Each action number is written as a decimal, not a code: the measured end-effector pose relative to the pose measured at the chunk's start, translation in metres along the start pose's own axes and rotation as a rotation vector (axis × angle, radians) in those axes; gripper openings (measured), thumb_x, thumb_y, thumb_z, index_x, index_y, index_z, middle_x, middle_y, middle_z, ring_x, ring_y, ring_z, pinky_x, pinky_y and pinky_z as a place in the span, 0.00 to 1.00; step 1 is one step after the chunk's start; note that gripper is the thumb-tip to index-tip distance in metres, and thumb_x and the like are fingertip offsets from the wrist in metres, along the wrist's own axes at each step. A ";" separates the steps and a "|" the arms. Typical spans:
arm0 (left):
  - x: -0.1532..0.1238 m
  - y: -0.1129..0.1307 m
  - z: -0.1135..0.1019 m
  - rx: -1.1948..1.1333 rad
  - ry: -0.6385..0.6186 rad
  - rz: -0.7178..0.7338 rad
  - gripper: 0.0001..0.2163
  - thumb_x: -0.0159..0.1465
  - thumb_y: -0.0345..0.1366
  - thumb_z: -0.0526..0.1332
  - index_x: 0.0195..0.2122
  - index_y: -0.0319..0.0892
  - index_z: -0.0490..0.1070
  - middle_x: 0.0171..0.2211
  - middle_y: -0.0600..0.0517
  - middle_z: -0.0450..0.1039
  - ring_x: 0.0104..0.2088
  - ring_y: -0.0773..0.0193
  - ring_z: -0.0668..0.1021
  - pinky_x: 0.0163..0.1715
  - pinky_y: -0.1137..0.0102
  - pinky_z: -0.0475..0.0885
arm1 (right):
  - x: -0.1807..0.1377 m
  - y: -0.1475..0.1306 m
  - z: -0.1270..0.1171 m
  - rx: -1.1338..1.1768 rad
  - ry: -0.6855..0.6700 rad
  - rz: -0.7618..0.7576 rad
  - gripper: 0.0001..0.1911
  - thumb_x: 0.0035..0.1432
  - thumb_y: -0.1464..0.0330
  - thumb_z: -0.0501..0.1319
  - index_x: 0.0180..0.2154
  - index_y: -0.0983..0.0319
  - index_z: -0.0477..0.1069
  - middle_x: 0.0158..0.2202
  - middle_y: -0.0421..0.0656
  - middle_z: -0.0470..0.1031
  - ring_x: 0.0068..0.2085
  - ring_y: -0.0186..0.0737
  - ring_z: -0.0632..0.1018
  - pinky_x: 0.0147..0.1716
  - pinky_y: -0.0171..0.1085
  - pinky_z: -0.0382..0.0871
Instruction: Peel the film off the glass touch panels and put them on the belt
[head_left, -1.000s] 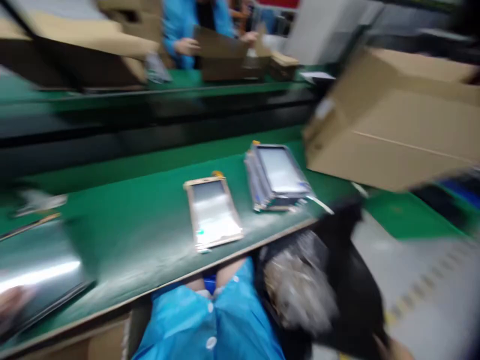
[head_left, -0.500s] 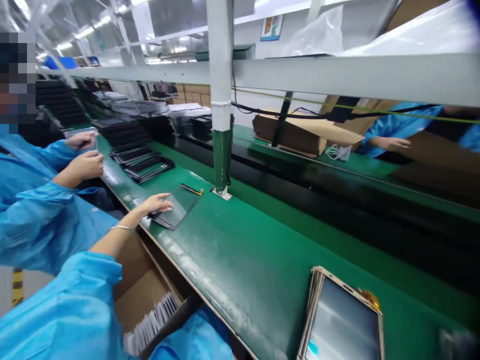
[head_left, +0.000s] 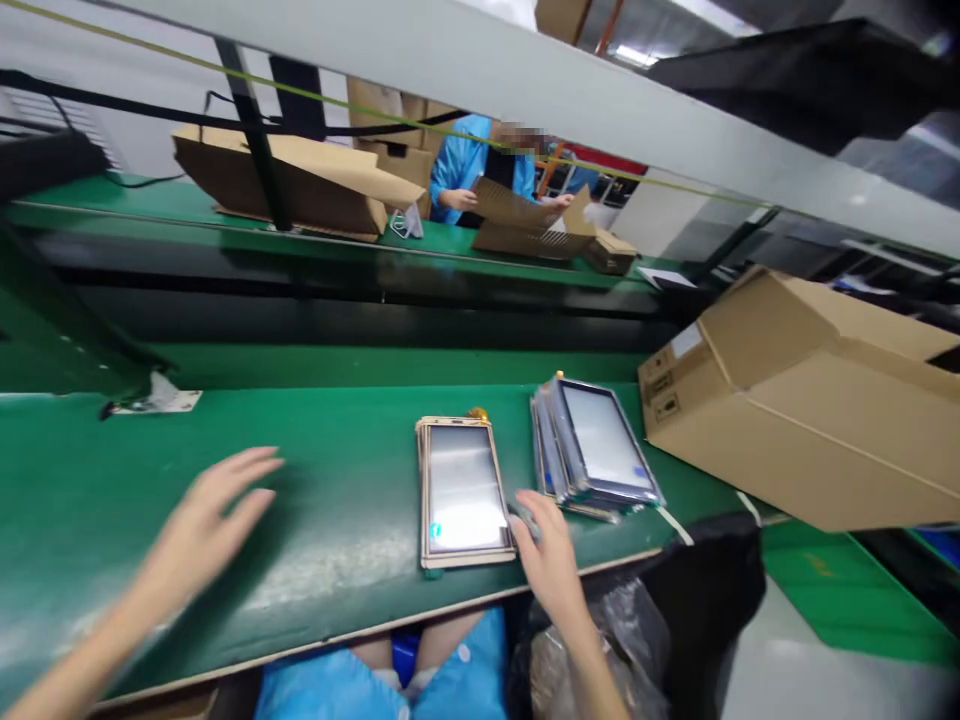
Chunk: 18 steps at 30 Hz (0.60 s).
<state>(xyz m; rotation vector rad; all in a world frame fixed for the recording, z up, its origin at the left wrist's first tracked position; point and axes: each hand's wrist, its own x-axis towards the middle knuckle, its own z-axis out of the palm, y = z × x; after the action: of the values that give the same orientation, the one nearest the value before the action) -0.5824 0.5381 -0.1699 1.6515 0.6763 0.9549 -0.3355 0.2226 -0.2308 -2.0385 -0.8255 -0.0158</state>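
Note:
A small stack of flat display panels [head_left: 466, 490] with pale tan frames and an orange flex tab at the top lies on the green bench in front of me. My left hand [head_left: 214, 520] hovers left of this stack, fingers apart and holding nothing. Close beside the stack's lower right edge is my right hand [head_left: 547, 550], thumb and fingers apart; whether it touches the edge I cannot tell. A small greyish patch by its fingertips is too blurred to name. Further right stands a second, uneven stack of screens [head_left: 604, 440] with silvery edges.
A large cardboard box [head_left: 817, 410] lies tilted at the right end of the green bench [head_left: 330, 560]. Beyond the dark channel, a person in blue [head_left: 461, 165] handles cardboard. A metal post foot [head_left: 161, 395] stands at left. Plastic bags hang below the front edge.
The view has swung right. My left hand is off the glass panel, which has left the view along with the neighbouring person. My right hand has come into view beside the tan-framed stack.

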 end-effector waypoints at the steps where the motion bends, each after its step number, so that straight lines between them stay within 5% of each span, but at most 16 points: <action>1: -0.011 -0.007 0.030 0.061 -0.115 0.002 0.13 0.47 0.37 0.72 0.35 0.50 0.80 0.45 0.52 0.79 0.54 0.52 0.74 0.61 0.61 0.57 | 0.011 0.000 0.011 -0.003 0.003 0.006 0.16 0.60 0.62 0.56 0.46 0.62 0.72 0.48 0.53 0.73 0.51 0.51 0.72 0.52 0.55 0.66; 5: -0.049 -0.025 0.127 0.266 -0.468 0.061 0.24 0.59 0.42 0.63 0.57 0.46 0.68 0.62 0.43 0.63 0.62 0.47 0.64 0.60 0.50 0.57 | 0.024 0.001 0.036 0.020 -0.017 -0.003 0.16 0.62 0.65 0.53 0.49 0.63 0.69 0.49 0.53 0.72 0.51 0.47 0.72 0.51 0.48 0.68; 7: -0.063 -0.030 0.149 0.322 -0.520 0.068 0.28 0.62 0.42 0.59 0.63 0.43 0.59 0.64 0.40 0.57 0.63 0.48 0.61 0.60 0.51 0.57 | 0.018 -0.003 0.039 0.036 -0.019 -0.023 0.17 0.62 0.67 0.52 0.52 0.64 0.67 0.50 0.53 0.71 0.52 0.45 0.72 0.50 0.46 0.69; 10: -0.073 -0.032 0.153 0.374 -0.521 0.020 0.30 0.64 0.43 0.55 0.66 0.41 0.51 0.67 0.39 0.49 0.66 0.47 0.55 0.62 0.50 0.52 | 0.014 -0.013 0.034 0.049 -0.020 -0.067 0.18 0.60 0.69 0.54 0.52 0.62 0.67 0.52 0.51 0.70 0.53 0.43 0.72 0.51 0.42 0.69; 14: -0.057 -0.007 0.163 0.346 -0.521 0.039 0.26 0.66 0.43 0.51 0.65 0.44 0.52 0.69 0.45 0.42 0.67 0.52 0.50 0.64 0.52 0.49 | 0.044 -0.011 -0.012 -0.075 0.064 -0.156 0.12 0.61 0.68 0.55 0.44 0.58 0.73 0.52 0.47 0.71 0.54 0.42 0.71 0.54 0.41 0.66; 18: -0.026 0.040 0.224 0.261 -0.875 0.092 0.20 0.67 0.37 0.50 0.59 0.43 0.64 0.64 0.47 0.59 0.63 0.59 0.63 0.62 0.62 0.58 | 0.093 0.029 -0.092 -0.298 0.324 -0.059 0.13 0.65 0.65 0.51 0.42 0.63 0.72 0.47 0.51 0.72 0.51 0.45 0.71 0.52 0.48 0.65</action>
<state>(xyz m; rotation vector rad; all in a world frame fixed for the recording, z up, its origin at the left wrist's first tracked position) -0.4064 0.3925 -0.1647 2.1102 0.1213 0.1323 -0.2200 0.1938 -0.1694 -2.2064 -0.7079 -0.5161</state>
